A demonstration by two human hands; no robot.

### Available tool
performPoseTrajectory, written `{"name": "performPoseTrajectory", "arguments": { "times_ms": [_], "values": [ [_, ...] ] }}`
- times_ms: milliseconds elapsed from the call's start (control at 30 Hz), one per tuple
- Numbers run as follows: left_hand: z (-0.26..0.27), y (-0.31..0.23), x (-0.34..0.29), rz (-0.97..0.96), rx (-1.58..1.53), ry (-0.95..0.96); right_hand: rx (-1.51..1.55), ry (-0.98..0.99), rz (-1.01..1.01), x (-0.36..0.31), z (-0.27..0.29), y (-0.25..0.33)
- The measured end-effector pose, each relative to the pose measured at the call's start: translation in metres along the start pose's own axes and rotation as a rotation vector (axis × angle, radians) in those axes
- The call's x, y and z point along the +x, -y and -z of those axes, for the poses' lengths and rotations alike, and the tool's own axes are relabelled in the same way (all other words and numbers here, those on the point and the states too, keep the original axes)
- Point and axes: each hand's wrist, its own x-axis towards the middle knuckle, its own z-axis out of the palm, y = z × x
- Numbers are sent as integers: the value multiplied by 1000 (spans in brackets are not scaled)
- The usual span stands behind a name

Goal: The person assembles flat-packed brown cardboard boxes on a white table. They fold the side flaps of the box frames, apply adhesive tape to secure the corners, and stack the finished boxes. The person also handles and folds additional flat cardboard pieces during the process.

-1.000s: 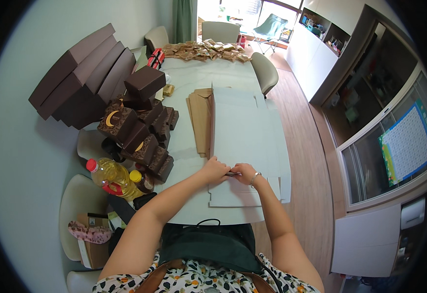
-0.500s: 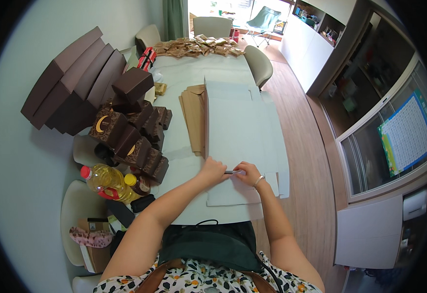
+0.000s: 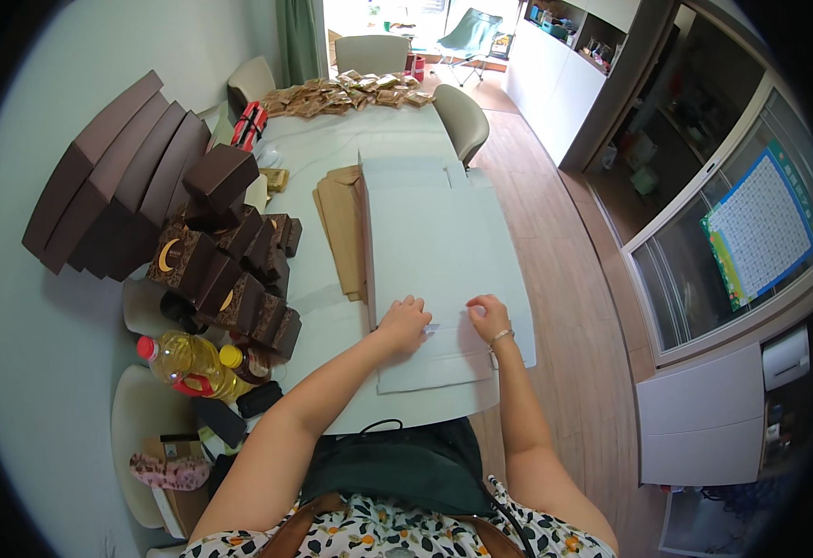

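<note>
A large white flat cardboard sheet [image 3: 448, 232] with cut flaps lies on the table in front of me. My left hand [image 3: 404, 325] rests low over its left part with curled fingers. A small pale glossy piece [image 3: 432, 328] shows beside that hand; its kind is unclear. My right hand [image 3: 490, 319], a bracelet at its wrist, is just above the sheet to the right, fingers bent toward the thumb. Whatever is between its fingertips is too small to make out. Flat brown cardboard pieces [image 3: 338, 232] lie along the sheet's left edge.
Dark brown patterned boxes [image 3: 216, 279] are piled at the table's left, beside stacked larger brown boxes [image 3: 113, 177]. An oil bottle [image 3: 188, 363] stands near them. Many small gold packets [image 3: 350, 93] cover the far end. Chairs [image 3: 462, 126] stand around the table.
My hands have moved apart, the right one away from the left. The grey object earlier seen between them no longer shows as such. The whole view has shifted slightly.
</note>
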Motion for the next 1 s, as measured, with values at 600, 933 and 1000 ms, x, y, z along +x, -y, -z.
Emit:
{"name": "performPoseTrajectory", "arguments": {
  "times_ms": [600,933,1000],
  "values": [
    [30,-18,36,0,-209,298,-134,-217,-349,17,55,-64],
    [-14,-51,94,-63,11,233,158,172,-471,18,100,-40],
    [-22,-58,99,-45,21,145,200,227,-478,15,101,-48]
  ]
}}
